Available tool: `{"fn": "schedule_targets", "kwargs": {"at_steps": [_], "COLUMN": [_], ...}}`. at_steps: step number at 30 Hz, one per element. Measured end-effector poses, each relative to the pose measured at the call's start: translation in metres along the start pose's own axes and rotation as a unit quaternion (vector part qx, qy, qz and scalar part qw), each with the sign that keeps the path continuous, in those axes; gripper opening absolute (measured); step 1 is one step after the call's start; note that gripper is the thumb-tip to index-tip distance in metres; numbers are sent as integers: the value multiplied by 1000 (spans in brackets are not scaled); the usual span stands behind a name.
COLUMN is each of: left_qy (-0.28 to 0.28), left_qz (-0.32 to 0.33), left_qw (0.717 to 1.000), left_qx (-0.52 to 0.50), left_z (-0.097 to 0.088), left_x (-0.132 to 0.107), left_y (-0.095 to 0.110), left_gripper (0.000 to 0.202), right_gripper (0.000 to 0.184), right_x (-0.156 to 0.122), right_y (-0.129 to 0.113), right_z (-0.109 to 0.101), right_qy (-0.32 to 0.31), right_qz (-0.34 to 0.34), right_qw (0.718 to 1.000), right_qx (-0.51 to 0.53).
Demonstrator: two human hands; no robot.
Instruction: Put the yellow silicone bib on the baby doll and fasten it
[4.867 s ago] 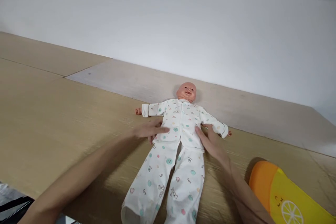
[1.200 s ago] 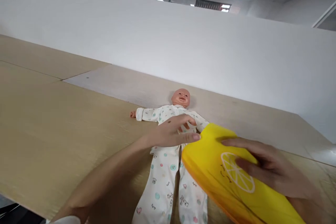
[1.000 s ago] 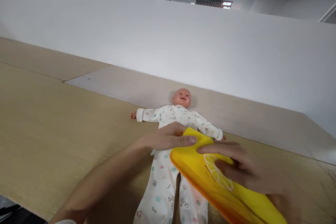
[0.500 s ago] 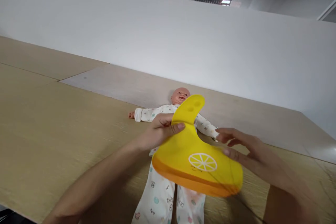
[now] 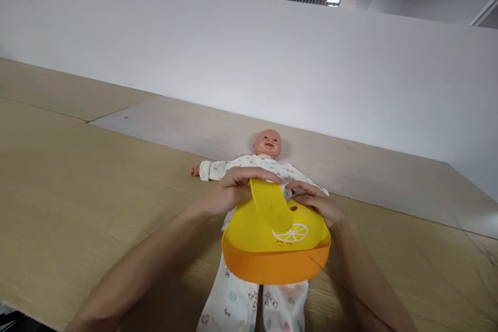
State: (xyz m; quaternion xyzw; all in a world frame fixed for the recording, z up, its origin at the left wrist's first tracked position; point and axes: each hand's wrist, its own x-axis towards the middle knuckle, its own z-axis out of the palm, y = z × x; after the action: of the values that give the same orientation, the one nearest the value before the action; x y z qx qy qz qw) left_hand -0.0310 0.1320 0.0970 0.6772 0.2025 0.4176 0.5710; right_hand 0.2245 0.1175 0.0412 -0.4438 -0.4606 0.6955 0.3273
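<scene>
A baby doll (image 5: 266, 143) in white printed pyjamas lies on its back on the wooden table (image 5: 78, 181), head away from me. Above its belly I hold a yellow silicone bib (image 5: 272, 241) with an orange pocket and a lemon print. My left hand (image 5: 233, 189) grips the bib's left neck strap, which folds over toward me. My right hand (image 5: 317, 205) holds the bib's right upper edge, fingers curled on it. Both hands hover over the doll's chest.
A white partition wall (image 5: 272, 62) runs along the back of the table. A paler grey board (image 5: 175, 124) lies behind the doll. The table's near edge shows at the lower left.
The bib has dropped lower and turned pocket-side toward me; its strap, upright half a second ago, now folds down. My right hand moved in from the right and took the bib's right edge.
</scene>
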Motion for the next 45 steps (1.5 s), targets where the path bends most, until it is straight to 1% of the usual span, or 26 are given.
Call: {"fn": "schedule_targets", "kwargs": {"at_steps": [1,3,5,7,9,11,12,14,15,17,19,21,23,26,28,30,33,34,37,39,41,43,45], "left_qy": [10,31,52,81,116,135,141,154,162,174,183,196,202,200,206,215,219,212,164,150,167,182,181], "left_qz": [0,-14,-49,-95,-142,-175,-181,-176,-168,-150,-123,-99,-90,-89,-73,-59,-81,-94,-123,-127,-119,-107,-96], "left_qw": [1000,998,996,992,982,971,967,963,963,965,969,972,973,976,976,975,972,973,979,980,977,974,974], "left_qx": [18,44,46,16,-41,-95,-114,-133,-134,-127,-110,-88,-61,-20,1,11,5,3,6,23,51,80,96], "left_z": [-1,-2,-4,-5,-6,-5,-4,-2,-1,0,-1,-5,-10,-20,-28,-37,-50,-53,-60,-61,-61,-59,-58], "left_x": [1,4,7,10,12,13,13,14,14,14,14,14,13,17,24,33,46,48,50,50,49,50,51], "left_y": [0,-1,-3,-8,-15,-20,-22,-24,-24,-21,-17,-13,-10,-8,-11,-18,-32,-37,-50,-57,-64,-70,-75], "left_gripper": [22,21,19,14,10,17,21,27,28,29,29,29,29,29,30,33,41,42,47,52,53,50,48], "right_gripper": [41,37,36,37,37,36,35,27,23,18,20,33,47,59,63,65,69,70,70,68,63,53,48], "right_x": [1,2,2,2,2,3,3,4,4,3,-2,-10,-19,-25,-19,-6,20,28,44,49,51,54,58], "right_y": [3,5,5,5,4,4,4,4,3,0,-5,-11,-19,-30,-34,-35,-31,-29,-25,-26,-28,-32,-36], "right_z": [1,5,11,17,21,20,19,15,14,13,16,22,28,35,36,36,33,31,26,20,11,2,-8], "right_qy": [-17,-41,-47,-28,1,22,24,31,47,111,183,215,215,199,190,194,211,216,227,215,198,181,159], "right_qz": [2,-3,-20,-47,-72,-93,-103,-137,-161,-214,-254,-260,-262,-283,-297,-308,-302,-296,-268,-236,-209,-193,-181], "right_qw": [999,997,995,991,985,982,982,982,980,969,949,941,941,938,935,931,930,930,936,948,957,962,970], "right_qx": [32,64,89,124,155,165,159,128,105,60,31,16,3,-16,-18,-13,-16,-19,-17,5,42,70,38]}}
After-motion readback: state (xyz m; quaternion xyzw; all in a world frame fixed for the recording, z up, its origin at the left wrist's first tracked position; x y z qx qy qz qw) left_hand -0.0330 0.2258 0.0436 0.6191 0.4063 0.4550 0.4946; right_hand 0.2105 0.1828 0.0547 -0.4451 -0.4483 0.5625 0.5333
